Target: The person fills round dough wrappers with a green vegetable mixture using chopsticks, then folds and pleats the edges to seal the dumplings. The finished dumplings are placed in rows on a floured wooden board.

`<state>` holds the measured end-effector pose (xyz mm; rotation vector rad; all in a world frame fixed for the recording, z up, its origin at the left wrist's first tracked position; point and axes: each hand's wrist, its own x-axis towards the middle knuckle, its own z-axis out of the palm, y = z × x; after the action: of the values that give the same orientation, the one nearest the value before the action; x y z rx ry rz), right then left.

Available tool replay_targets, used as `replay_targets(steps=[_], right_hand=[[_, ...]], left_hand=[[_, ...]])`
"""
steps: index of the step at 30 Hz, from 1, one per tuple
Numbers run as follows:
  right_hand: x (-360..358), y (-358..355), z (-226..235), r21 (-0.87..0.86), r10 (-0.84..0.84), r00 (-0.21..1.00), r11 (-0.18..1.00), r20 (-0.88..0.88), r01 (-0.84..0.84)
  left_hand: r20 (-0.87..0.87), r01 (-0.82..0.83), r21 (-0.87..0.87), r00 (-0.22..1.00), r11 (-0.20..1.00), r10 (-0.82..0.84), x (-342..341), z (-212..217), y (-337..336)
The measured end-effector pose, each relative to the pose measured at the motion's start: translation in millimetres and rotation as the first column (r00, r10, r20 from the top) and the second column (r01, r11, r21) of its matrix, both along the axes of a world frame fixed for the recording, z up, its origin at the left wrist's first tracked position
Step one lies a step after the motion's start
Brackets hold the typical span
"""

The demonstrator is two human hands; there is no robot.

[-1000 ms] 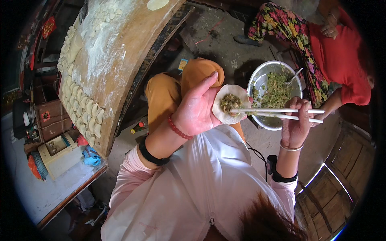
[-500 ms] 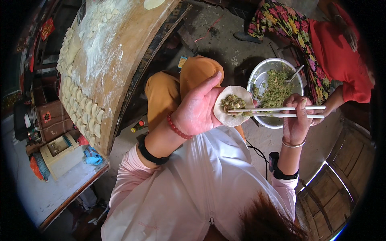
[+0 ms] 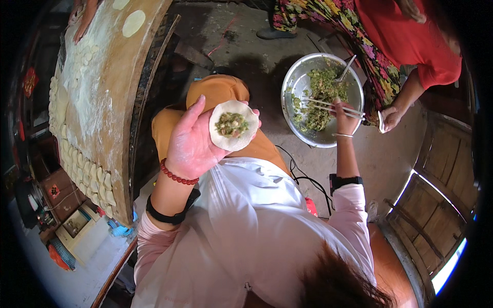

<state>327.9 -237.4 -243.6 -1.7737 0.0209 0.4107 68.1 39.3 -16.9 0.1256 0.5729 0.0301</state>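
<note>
My left hand is turned palm up, cradling a round dumpling wrapper over my lap. A mound of green, minced filling sits in the middle of the wrapper, which lies flat and unfolded. Off to the right, my right hand grips a pair of pale chopsticks. Their tips reach into a metal bowl that holds more of the green filling. A spoon leans against the bowl's far right rim.
A floured wooden board at left carries rows of folded dumplings and flat wrappers. Another person's hands are at its far edge. Right of the bowl, a person in red holds a pale piece of dough. Black cable lies on the floor.
My right hand has drawn the chopsticks away from the wrapper and into the bowl. The filling stays on the wrapper in my left hand. The whole view has shifted, and hands now show by the board.
</note>
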Motion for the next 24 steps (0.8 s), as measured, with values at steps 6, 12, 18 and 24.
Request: replay_targets(steps=[6, 12, 18, 24], right_hand=[[-11, 0, -54, 0.081, -0.085, 0.995, 0.993, -0.056, 0.09], [-16, 7, -65, 0.035, -0.085, 0.995, 0.996, -0.052, 0.087], [-21, 20, -72, 0.081, -0.167, 0.982, 0.981, -0.089, 0.175], [-19, 16, -66, 0.163, -0.235, 0.933, 0.944, -0.271, 0.285]], left_hand=[[-0.045, -0.011, 0.001, 0.999, 1.0, 0.011, 6, -2, 2], [-0.067, -0.013, 0.012, 0.998, 1.0, 0.014, 13, -3, 1], [-0.075, 0.0, 0.004, 0.997, 1.0, 0.0, 19, -6, -3], [-0.073, 0.011, 0.023, 0.997, 1.0, -0.009, 20, -4, -4]])
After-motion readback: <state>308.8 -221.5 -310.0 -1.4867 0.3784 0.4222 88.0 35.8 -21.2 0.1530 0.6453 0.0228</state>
